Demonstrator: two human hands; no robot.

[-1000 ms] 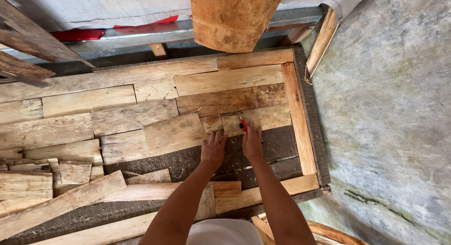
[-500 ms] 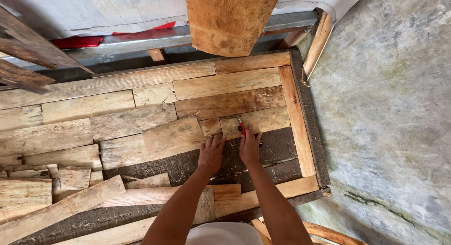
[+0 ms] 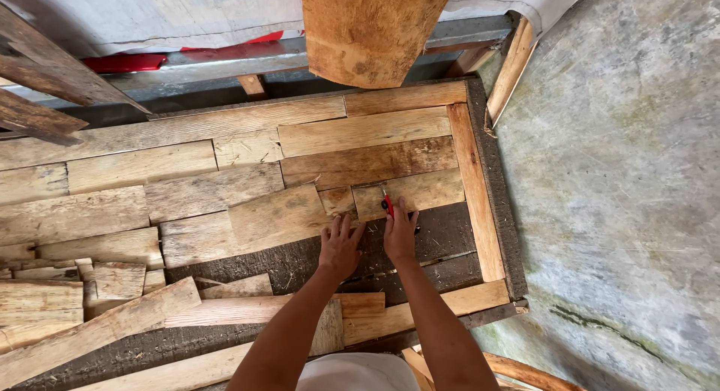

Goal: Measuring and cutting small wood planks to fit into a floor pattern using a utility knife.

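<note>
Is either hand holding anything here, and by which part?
The right hand holds a small red tool by its lower end. The left hand holds nothing, resting flat on the dark board.

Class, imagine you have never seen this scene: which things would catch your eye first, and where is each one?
First, the two bare hands at the centre: the right hand holds a small red tool against a short plank, while the left hand lies flat beside it on the dark base board. Around them spreads a patchwork of pale wooden planks inside a wooden frame. A thick wooden slab juts in at the top edge.
</note>
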